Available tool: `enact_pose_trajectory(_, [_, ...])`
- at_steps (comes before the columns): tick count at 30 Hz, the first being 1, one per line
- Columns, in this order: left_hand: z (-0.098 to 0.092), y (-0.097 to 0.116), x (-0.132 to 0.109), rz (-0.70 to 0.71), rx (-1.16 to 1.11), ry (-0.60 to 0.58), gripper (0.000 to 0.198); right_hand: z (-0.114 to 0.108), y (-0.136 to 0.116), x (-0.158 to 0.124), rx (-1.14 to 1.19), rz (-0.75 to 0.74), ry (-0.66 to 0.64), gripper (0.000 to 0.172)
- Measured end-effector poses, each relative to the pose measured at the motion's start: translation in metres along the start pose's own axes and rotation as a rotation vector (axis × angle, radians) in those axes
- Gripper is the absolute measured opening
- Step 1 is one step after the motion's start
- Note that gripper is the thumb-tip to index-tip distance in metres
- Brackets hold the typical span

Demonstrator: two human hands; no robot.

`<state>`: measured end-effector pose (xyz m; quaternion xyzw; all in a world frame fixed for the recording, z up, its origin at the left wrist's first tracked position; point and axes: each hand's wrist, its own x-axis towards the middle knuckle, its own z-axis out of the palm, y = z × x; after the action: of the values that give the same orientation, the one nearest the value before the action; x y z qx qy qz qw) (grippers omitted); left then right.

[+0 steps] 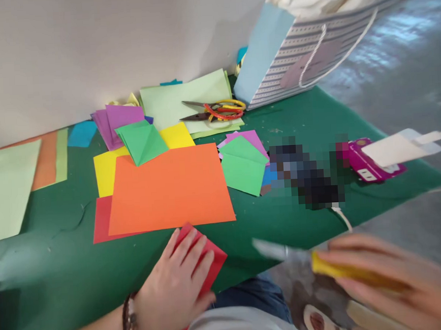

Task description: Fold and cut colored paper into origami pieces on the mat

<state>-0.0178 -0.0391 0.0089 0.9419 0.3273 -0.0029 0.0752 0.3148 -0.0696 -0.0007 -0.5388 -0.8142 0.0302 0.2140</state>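
Note:
My left hand point(173, 285) lies over a red folded paper point(213, 261) at the table's near edge, fingers spread across it and bracelets on the wrist. My right hand point(389, 279), blurred by motion, pinches a narrow yellow folded paper point(344, 272) at the lower right. Beyond my left hand, an orange sheet point(170, 190) overlaps a yellow sheet point(108, 173) and a red sheet point(101, 223). Two green folded papers point(141, 142) point(243, 166) lie near it.
Scissors with orange and yellow handles point(213, 110) rest on pale green paper point(183, 100) on a green table cover point(282, 221). A striped gift bag point(310, 52) leans at the back. A pixelated object point(305, 173) and a magenta card point(375, 159) stand right.

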Motion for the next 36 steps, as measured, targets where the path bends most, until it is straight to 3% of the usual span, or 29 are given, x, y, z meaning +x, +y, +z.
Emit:
enact_pose_trajectory(2, [0.0,0.012,-0.007,0.02,-0.001,-0.073,0.067,0.011,0.011,0.021,-0.016,0.004,0.03,0.034])
enact_pose_trajectory(4, [0.004,0.021,-0.015,0.039,0.05,-0.076,0.055,0.026,0.021,0.046,-0.041,0.023,0.049,0.033])
enact_pose_trajectory(7, [0.009,0.025,-0.026,0.043,0.12,0.057,0.038,0.044,0.029,0.081,-0.153,0.06,0.073,0.03])
enact_pose_trajectory(9, [0.002,0.022,-0.033,0.022,0.153,0.16,0.032,0.05,0.025,0.095,-0.233,0.074,0.105,0.028])
enact_pose_trajectory(12, [-0.032,0.016,-0.039,0.064,0.21,0.193,0.033,0.056,0.004,0.104,-0.122,-0.116,0.074,0.033])
enact_pose_trajectory(14, [-0.063,0.009,-0.035,0.063,0.227,0.232,0.037,0.063,-0.013,0.107,0.017,-0.324,-0.049,0.04])
enact_pose_trajectory(17, [-0.092,-0.017,-0.011,0.042,0.203,0.422,0.038,0.076,-0.029,0.108,0.068,-0.438,-0.09,0.039])
enact_pose_trajectory(20, [-0.083,-0.065,0.028,0.125,0.242,0.391,0.04,0.085,-0.031,0.108,0.058,-0.481,-0.019,0.031])
enact_pose_trajectory(23, [-0.052,-0.118,0.058,0.018,0.286,0.187,0.045,0.085,-0.026,0.106,0.063,-0.538,0.033,0.024])
enact_pose_trajectory(26, [-0.029,-0.151,0.068,-0.076,0.245,0.046,0.042,0.082,-0.019,0.106,0.074,-0.574,0.081,0.025])
enact_pose_trajectory(31, [-0.027,-0.167,0.07,-0.094,0.209,0.003,0.04,0.075,-0.012,0.109,0.137,-0.536,0.16,0.028])
enact_pose_trajectory(36, [-0.059,-0.149,0.054,-0.152,0.125,0.097,0.042,0.068,-0.008,0.112,0.272,-0.363,0.196,0.022])
